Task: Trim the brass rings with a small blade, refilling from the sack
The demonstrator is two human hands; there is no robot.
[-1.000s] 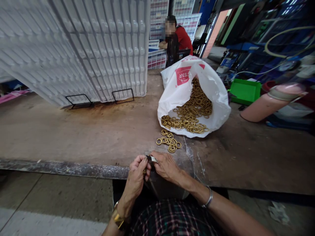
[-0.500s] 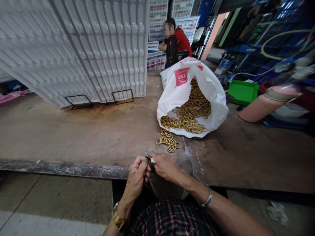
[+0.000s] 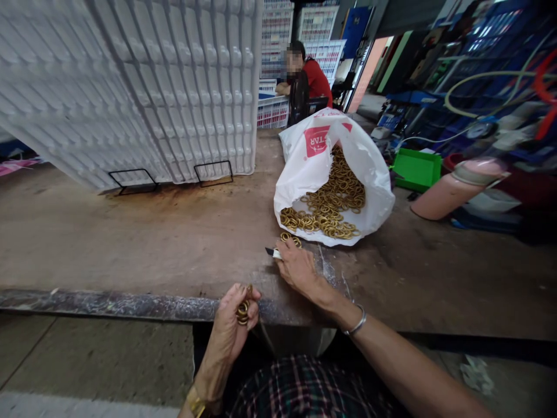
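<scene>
Your left hand (image 3: 230, 322) is curled round a few brass-coloured rings (image 3: 242, 314). Your right hand (image 3: 301, 270) pinches a white tool with a dark tip (image 3: 275, 253), fingers at loose rings (image 3: 290, 238) on the desk (image 3: 130, 238). By appearance, only a small share is in hand; most, the heaped rings (image 3: 343, 188), lie in the white bag (image 3: 298, 186).

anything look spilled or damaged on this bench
A few gold rings lie loose outside the white bag, by the right hand, while many more are inside. A brown stain marks the bench in front of the white ribbed panels, unlike the plainer wood nearby.
</scene>
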